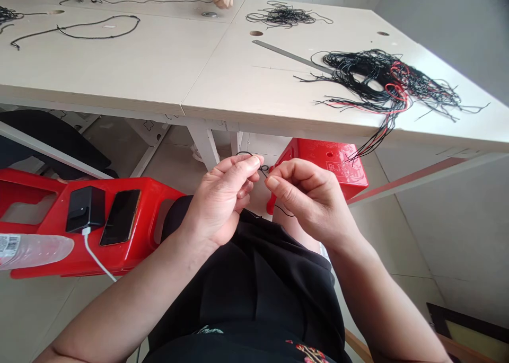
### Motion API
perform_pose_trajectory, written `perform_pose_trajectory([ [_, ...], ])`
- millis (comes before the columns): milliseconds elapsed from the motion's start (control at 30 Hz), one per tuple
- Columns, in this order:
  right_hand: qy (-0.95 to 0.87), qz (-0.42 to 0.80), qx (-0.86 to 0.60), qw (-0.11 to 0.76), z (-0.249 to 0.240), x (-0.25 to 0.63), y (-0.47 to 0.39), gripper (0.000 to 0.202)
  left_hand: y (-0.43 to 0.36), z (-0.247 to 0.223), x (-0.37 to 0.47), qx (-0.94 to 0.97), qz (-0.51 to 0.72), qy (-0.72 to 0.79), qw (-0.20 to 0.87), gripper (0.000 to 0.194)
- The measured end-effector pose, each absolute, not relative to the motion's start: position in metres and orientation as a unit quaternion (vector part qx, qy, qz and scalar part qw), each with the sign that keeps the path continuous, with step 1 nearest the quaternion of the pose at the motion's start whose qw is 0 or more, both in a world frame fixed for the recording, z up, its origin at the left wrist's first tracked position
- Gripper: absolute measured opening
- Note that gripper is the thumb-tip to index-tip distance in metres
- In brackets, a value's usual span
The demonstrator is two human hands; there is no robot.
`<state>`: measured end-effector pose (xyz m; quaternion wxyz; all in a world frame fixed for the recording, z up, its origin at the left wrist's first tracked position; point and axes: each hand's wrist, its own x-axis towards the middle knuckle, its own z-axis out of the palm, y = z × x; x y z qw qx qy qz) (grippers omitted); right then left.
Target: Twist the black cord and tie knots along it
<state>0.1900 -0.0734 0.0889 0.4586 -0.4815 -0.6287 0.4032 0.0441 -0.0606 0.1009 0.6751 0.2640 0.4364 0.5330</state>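
— Hands doing what exactly?
— Left hand (220,196) and right hand (308,198) both pinch a thin black cord (264,170) between thumb and fingertips, held over the lap, just below the pale wooden table's (167,71) edge.
— Anything else nearby?
— Tangled black and red cords (382,82) on top.

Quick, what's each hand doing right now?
Left hand: closed, pinching the thin black cord.
Right hand: closed, pinching the same cord.

The surface (119,61) looked like pale matt wood laminate. The cord (263,170) was thin, dull black thread; the bundle (382,82) mixed black and red strands. The stool (51,225) was glossy red plastic, the ruler (290,55) brushed metal.
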Motion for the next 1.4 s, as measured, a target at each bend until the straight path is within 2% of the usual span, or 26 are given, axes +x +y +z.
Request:
perform_pose_trajectory([
  [333, -0.639, 0.391, -0.461, 0.475, 0.085, 0.188, -0.078, 0.020, -0.063, 0.095, 0.045, 0.296, 0.538, 0.423, 0.666, 0.011],
  [533, -0.612, 0.333, -0.504, 0.511, 0.081, 0.182, -0.082, 0.019, -0.064, 0.091, 0.047, 0.362, 0.568, 0.429, 0.602, 0.007],
  [667, -0.612, 0.296, -0.533, 0.503, 0.081, 0.179, -0.082, 0.019, -0.066, 0.088, 0.048, 0.412, 0.583, 0.418, 0.562, 0.007],
  [800, -0.599, 0.312, -0.540, 0.502, 0.083, 0.178, -0.082, 0.020, -0.067, 0.086, 0.047, 0.442, 0.584, 0.420, 0.536, 0.005],
  [1100, -0.566, 0.332, -0.535, 0.532, 0.076, 0.175, -0.083, 0.024, -0.066, 0.089, 0.047, 0.392, 0.567, 0.419, 0.590, 0.013],
  [1400, -0.586, 0.286, -0.530, 0.543, 0.076, 0.172, -0.089, 0.020, -0.070, 0.088, 0.045, 0.455, 0.576, 0.407, 0.544, 0.010],
])
